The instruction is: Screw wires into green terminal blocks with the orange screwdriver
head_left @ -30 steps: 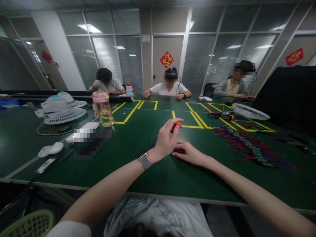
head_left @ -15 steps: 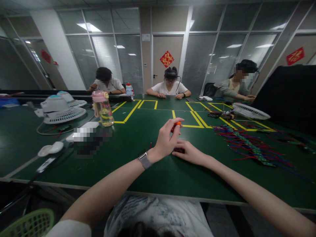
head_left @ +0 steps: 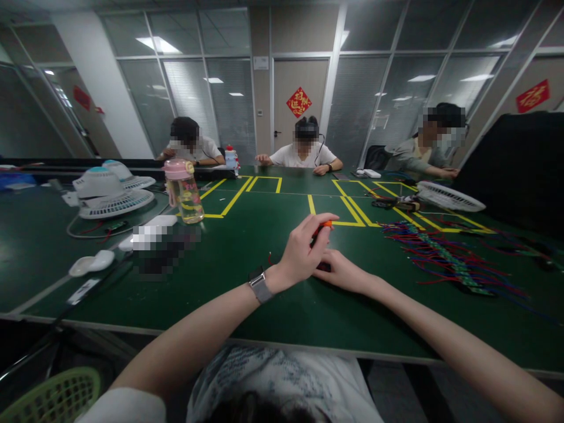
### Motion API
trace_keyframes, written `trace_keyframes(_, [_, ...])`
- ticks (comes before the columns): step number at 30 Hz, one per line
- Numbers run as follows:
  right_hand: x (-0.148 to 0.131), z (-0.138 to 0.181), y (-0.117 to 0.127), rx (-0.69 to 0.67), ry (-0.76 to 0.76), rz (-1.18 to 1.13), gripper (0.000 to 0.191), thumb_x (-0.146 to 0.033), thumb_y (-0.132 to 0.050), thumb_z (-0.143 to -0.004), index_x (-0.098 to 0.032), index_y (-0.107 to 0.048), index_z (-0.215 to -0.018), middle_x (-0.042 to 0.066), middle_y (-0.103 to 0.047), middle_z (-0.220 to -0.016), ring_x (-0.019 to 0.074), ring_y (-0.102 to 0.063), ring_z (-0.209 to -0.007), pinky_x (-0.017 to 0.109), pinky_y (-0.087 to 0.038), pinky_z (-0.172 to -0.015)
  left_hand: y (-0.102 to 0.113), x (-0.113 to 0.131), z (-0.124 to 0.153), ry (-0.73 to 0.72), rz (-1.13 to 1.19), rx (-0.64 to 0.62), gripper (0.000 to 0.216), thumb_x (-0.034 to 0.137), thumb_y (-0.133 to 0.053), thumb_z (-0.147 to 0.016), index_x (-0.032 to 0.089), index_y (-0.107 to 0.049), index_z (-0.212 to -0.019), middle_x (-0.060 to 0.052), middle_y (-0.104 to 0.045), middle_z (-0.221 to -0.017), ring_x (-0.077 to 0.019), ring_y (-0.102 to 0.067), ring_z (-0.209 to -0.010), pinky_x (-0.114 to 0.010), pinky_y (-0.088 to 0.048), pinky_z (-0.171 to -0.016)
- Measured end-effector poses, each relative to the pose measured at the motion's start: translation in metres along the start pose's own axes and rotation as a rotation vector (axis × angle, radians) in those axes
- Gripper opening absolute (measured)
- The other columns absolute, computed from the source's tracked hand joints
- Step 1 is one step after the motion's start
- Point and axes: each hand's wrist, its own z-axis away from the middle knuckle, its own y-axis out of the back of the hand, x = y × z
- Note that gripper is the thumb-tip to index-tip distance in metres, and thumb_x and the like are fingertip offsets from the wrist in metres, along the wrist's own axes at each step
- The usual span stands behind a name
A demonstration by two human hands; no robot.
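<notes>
Well, your big green table (head_left: pixel 198 311) has a row of wired boards (head_left: pixel 452 261) off to the right. Near the middle, your left hand (head_left: pixel 302 249) curls its fingers around an orange-topped thing (head_left: pixel 327 224), and just beside it your right hand (head_left: pixel 346 271) touches a small dark thing (head_left: pixel 324 267) low by the table, though I can't tell how tightly those fingers hold it.

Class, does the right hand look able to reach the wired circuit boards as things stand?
Probably yes: only table and loose wires show between the right hand and the circuit boards, though it seems occupied with a dark object.
</notes>
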Motion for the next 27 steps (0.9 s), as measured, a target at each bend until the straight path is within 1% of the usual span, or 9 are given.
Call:
trace_keyframes(7, [0.0006, -0.0006, -0.0001, -0.011, -0.004, 0.001, 0.022, -0.022, -0.063, -0.088, -0.019, -0.072, -0.108, 0.009, -0.071, -0.102, 0.0227, -0.066, -0.092, 0.037, -0.053, -0.084, 0.0008, -0.0020, -0.0009, -0.015, -0.015, 0.013, 0.026, 0.023, -0.042, -0.099, 0.018, -0.057, -0.120, -0.006, -0.062, -0.101, -0.0125, -0.062, -0.081, -0.026, -0.052, -0.076])
trace_keyframes(13, [0.0003, -0.0001, 0.0004, -0.018, -0.008, 0.003, 0.021, -0.022, -0.063, -0.088, -0.019, -0.073, -0.107, 0.009, -0.071, -0.101, 0.0224, -0.067, -0.089, 0.036, -0.053, -0.082, 0.0000, -0.0038, -0.0013, -0.019, -0.017, 0.015, 0.027, 0.024, -0.042, -0.099, 0.018, -0.057, -0.120, -0.007, -0.061, -0.103, -0.0123, -0.061, -0.079, -0.026, -0.052, -0.074])
trace_keyframes(21, [-0.0023, 0.0000, 0.0020, -0.012, -0.011, -0.002, 0.022, -0.026, -0.063, -0.089, -0.020, -0.073, -0.107, 0.008, -0.071, -0.101, 0.0220, -0.067, -0.090, 0.036, -0.054, -0.085, 0.0003, -0.0049, -0.0011, -0.008, -0.015, 0.014, 0.027, 0.025, -0.041, -0.099, 0.020, -0.056, -0.121, -0.006, -0.060, -0.103, -0.0103, -0.060, -0.075, -0.025, -0.052, -0.072])
trace_keyframes(27, [-0.0042, -0.0004, 0.0029, -0.020, -0.021, -0.004, 0.022, -0.027, -0.063, -0.089, -0.020, -0.072, -0.108, 0.008, -0.071, -0.099, 0.0222, -0.067, -0.090, 0.037, -0.053, -0.085, 0.0014, -0.0036, -0.0012, -0.005, -0.025, 0.005, 0.027, 0.025, -0.041, -0.099, 0.020, -0.056, -0.121, -0.006, -0.061, -0.103, -0.0110, -0.061, -0.076, -0.025, -0.052, -0.072])
